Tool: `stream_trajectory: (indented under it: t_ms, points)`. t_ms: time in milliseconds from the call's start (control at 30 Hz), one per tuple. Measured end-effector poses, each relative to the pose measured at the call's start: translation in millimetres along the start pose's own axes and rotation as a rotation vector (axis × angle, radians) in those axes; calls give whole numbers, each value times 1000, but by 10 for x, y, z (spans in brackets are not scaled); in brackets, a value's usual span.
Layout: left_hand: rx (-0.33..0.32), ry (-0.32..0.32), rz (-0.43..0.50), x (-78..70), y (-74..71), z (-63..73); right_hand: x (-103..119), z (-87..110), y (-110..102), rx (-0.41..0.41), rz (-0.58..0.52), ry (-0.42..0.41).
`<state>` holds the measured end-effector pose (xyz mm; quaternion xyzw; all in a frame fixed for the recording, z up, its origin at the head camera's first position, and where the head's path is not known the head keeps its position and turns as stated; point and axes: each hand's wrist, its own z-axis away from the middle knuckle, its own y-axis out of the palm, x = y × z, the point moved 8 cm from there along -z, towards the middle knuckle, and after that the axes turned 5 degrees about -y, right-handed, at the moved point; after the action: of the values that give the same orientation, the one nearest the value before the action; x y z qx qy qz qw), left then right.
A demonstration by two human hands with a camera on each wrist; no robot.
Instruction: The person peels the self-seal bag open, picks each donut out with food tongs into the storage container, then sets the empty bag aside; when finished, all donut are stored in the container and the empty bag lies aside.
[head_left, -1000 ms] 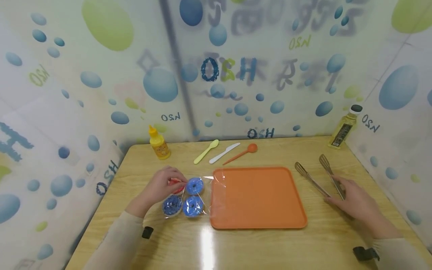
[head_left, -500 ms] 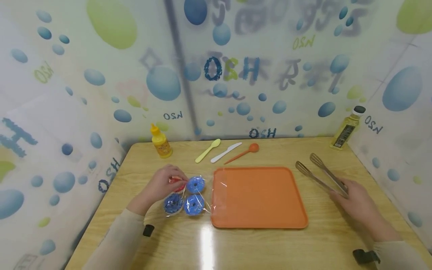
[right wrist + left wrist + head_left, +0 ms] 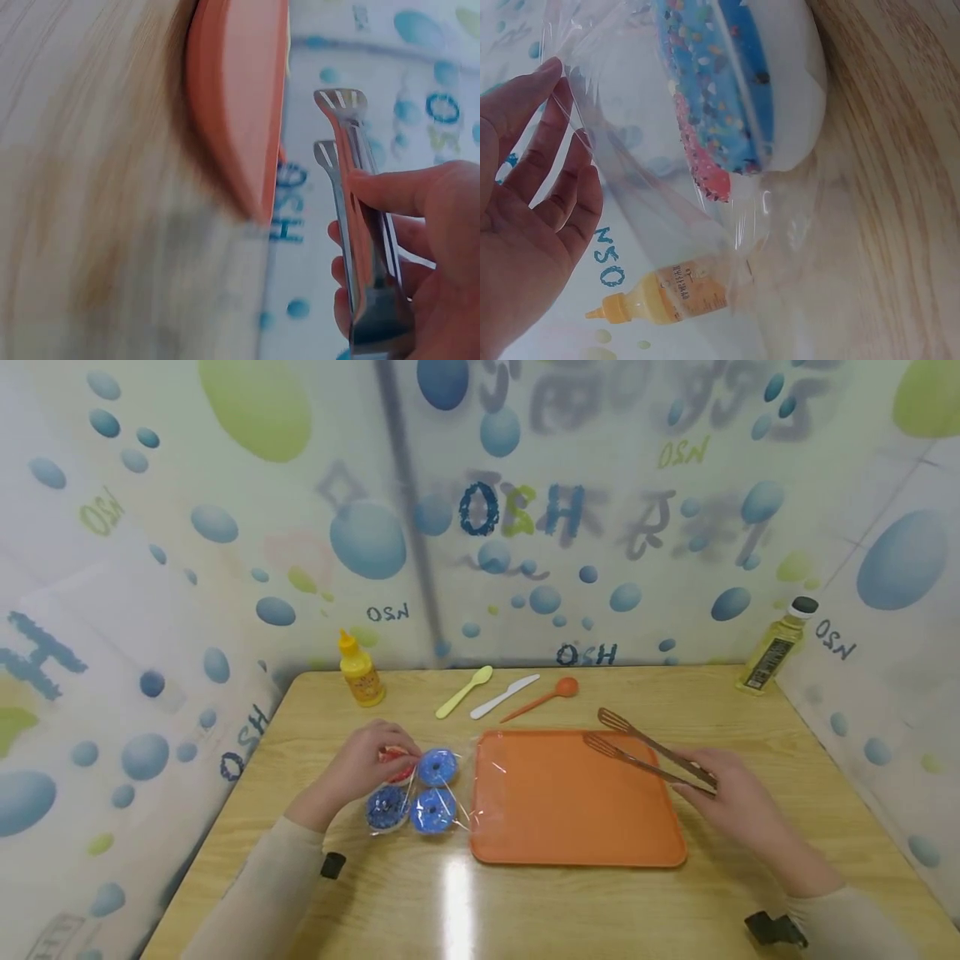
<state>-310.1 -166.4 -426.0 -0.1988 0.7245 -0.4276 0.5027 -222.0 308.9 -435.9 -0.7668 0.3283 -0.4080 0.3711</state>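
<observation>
My left hand (image 3: 365,762) pinches the edge of a clear plastic bag (image 3: 622,157) between thumb and fingertips. Inside the bag lie several toy donuts, two with light blue icing (image 3: 432,811), a dark blue one (image 3: 387,808) and a red one (image 3: 397,767) partly behind my fingers. My right hand (image 3: 738,802) grips a pair of metal tongs (image 3: 367,225), whose slotted tips are apart and stand over the far right part of the orange tray (image 3: 570,802). Nothing is between the tips.
A yellow squeeze bottle (image 3: 362,672) stands at the back left and an oil bottle (image 3: 776,647) at the back right. Along the back lie a light green spoon (image 3: 463,693), a white knife (image 3: 504,697) and an orange spoon (image 3: 542,698). The bag overlaps the tray's left edge.
The tongs in my right hand have swung left from the table beside the tray to above it. My left hand keeps its pinch on the bag, which stays in place.
</observation>
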Motion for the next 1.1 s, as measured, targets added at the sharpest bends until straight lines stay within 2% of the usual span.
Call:
stream_trajectory:
  t_ms: [267,500,800,933,1100]
  points:
    - [-17,6,11,-42,-47,5,477,-221,351,152,-56,-32]
    - [-13,-13,-2,-36,-12,-5,812,-392,576,198,-40,-111]
    - [-8,-26,-7,-38,21,-19,1037,-550,816,247,-37,-161]
    - [-6,-35,0,-32,28,-5,1096,-586,904,274,-67,-149]
    - [-25,-12,6,-49,15,-13,1136,-656,993,291,-79,-128]
